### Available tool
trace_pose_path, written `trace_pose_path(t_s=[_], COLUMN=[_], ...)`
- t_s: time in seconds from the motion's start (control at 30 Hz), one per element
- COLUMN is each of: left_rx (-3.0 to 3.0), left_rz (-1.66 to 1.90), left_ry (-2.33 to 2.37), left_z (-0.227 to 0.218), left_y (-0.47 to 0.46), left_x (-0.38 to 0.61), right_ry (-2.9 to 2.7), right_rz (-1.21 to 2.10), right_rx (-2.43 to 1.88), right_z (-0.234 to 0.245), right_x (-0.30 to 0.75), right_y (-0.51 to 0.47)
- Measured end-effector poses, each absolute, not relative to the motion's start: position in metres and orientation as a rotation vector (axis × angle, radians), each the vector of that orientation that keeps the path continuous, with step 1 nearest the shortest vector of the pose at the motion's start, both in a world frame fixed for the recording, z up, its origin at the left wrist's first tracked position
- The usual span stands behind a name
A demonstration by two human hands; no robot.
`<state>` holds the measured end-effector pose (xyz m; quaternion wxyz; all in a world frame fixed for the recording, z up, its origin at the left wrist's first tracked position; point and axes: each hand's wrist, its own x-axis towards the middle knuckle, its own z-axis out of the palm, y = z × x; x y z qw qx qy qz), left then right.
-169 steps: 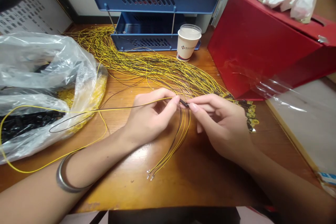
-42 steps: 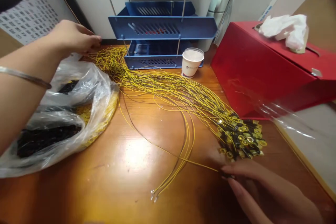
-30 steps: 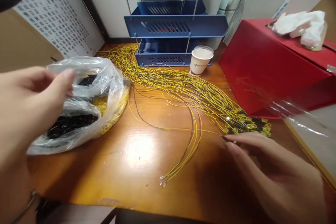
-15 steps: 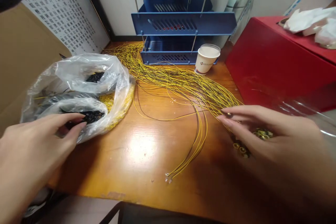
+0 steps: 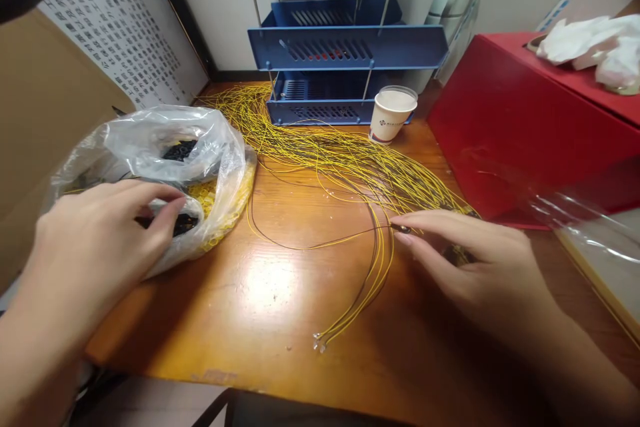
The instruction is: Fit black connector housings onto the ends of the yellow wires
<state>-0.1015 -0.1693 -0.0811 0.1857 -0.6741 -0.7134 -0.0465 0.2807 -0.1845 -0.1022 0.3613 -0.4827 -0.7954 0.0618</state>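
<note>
My right hand (image 5: pixel 480 273) pinches a small dark ring-like part (image 5: pixel 401 228) between thumb and forefinger. A thin black-and-yellow wire (image 5: pixel 310 247) runs leftward from those fingertips across the table. Over the clear plastic bag (image 5: pixel 235 140), my left hand (image 5: pixel 110 227) is closed, thumb and forefinger tips nearly meeting; whatever they hold is hidden. Beneath them, small black parts (image 5: pixel 186 223) fill an inner bag, and little yellow pieces (image 5: pixel 210 200) lie beside it. A long bundle of yellow and black wires (image 5: pixel 330 147) stretches across the table behind my hands.
Several wires end in small clear tips (image 5: pixel 319 344) near the table's front. A paper cup (image 5: pixel 391 119) stands before a blue tray rack (image 5: pixel 320 110). At right is a red box (image 5: pixel 520 127) with crumpled tissue (image 5: pixel 575 40) on top; cardboard (image 5: pixel 60 73) stands at left.
My right hand has moved left with the small dark part, away from the brass-coloured pieces beneath it. My left hand has shifted slightly up and right over the bag.
</note>
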Motion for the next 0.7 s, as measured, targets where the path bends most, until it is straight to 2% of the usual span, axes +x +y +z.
trace_pose_path(t_s=[0.17, 0.3, 0.5, 0.7], left_rx=[-2.025, -2.065, -2.054, -1.959], left_rz=[0.298, 0.443, 0.411, 0.127], left_ry=[-1.924, -1.981, -2.062, -2.132], left_z=[-0.070, -0.074, -0.078, -0.072], left_y=[-0.145, -0.132, -0.132, -0.140], left_x=[-0.067, -0.056, -0.060, -0.071], right_ry=[-2.004, -1.982, -1.974, -1.932], right_rz=[0.149, 0.119, 0.114, 0.115], right_rx=[-1.245, -1.243, -1.255, -1.257], right_z=[-0.103, -0.104, -0.106, -0.106], right_x=[0.280, 0.278, 0.276, 0.276], right_y=[-0.186, -0.188, -0.188, -0.188])
